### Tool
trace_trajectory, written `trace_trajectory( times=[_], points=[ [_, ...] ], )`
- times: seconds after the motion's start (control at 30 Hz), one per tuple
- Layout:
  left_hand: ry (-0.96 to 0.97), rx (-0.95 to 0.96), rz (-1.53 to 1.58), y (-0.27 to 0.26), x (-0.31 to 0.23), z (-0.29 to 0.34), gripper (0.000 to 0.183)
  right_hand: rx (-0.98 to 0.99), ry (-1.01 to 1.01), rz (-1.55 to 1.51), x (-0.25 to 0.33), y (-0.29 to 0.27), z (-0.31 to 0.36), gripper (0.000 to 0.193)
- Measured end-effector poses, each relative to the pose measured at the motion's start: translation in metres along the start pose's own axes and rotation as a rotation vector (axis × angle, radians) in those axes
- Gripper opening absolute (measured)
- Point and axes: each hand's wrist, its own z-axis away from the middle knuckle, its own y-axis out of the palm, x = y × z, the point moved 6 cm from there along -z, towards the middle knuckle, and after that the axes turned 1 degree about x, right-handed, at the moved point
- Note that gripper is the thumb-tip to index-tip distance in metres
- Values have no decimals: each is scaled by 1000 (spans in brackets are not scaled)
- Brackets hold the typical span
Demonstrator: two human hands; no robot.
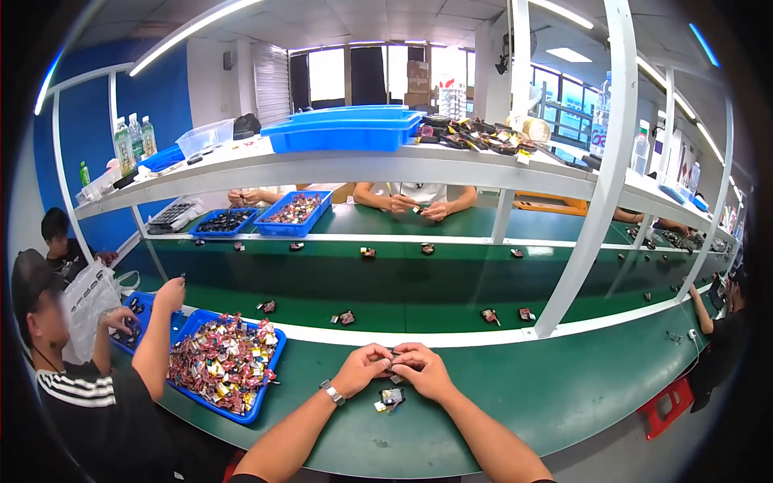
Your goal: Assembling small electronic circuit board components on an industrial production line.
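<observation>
My left hand (362, 369) and my right hand (423, 372) meet over the green bench, fingers closed together around a small dark part, mostly hidden by the fingertips. A metal-banded watch (331, 392) circles my left wrist. Just below the hands, on the bench, lies a small electronic assembly (391, 397) with a silvery block, dark edges and a yellow-white tab. To the left of my forearm stands a blue tray (278, 354) heaped with small red, yellow and white wired assemblies (221, 364).
Beyond a white rail (451, 338), a green conveyor belt (403, 282) carries scattered small assemblies. A white post (592, 201) rises at right, supporting an overhead shelf (362, 167) with blue trays. A co-worker (88, 386) sits close at left; others work across the belt. A red stool (668, 409) stands at right.
</observation>
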Motion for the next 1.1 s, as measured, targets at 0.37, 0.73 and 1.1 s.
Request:
trace_trajectory(
  times=[0.37,0.73,1.1],
  points=[
    [-1,-29,131,8,0,-3,25,-157,-268,633,43,10,9,12],
    [34,81,437,9,6,-3,23,-210,-386,650,49,11,12,17],
    [34,97,471,9,10,-4,22,-194,-335,543,46,11,12,18]
  ],
)
